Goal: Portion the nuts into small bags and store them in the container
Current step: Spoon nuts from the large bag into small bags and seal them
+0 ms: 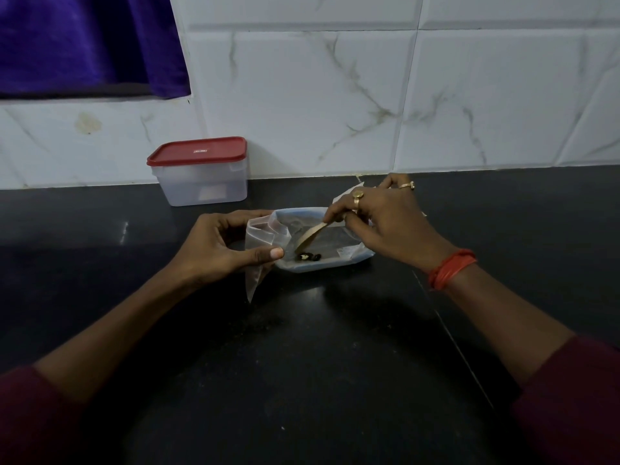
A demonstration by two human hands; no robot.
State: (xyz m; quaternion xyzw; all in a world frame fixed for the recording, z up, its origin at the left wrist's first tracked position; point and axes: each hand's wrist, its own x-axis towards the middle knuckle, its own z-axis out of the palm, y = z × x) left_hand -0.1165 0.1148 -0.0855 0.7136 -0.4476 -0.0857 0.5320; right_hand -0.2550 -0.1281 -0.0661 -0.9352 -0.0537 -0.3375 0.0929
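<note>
**Last few nuts in the tray, bag held ready**

- Nuts (pixel 308 256): only a few dark pieces, bunched at the near edge of a shallow translucent tray (pixel 349 260). The tray sits on the black counter (pixel 302 347), mid-view. The rest of the tray floor looks bare.
- Wooden spoon (pixel 310 237): bowl down inside the tray, tip right at the nuts. Cannot tell if it touches them.
- Right hand (pixel 385 218): fingers curled, pinching the spoon's handle.
- Small bag (pixel 263 234): clear plastic, just beside the tray's left end, lower part hanging loose toward the counter. No nuts visible inside it.
- Left hand (pixel 218 245): pinches the bag's mouth, thumb on the near side, fingers on the far side, holding it open toward the tray.
- Container (pixel 201 182): red lid (pixel 198 152) on, standing against the tiled wall, well apart from the tray, behind and to the left. Its walls are cloudy, so I cannot tell whether filled bags are inside.
- Pale sheet (pixel 345 193) behind the right hand: mostly hidden, possibly more bags.

Judgement: with the tray this close to empty, portioning looks near its end. What remains is to spoon these nuts into the bag, close it, lift the lid and store it. No filled bags lie in view on the counter.
</note>
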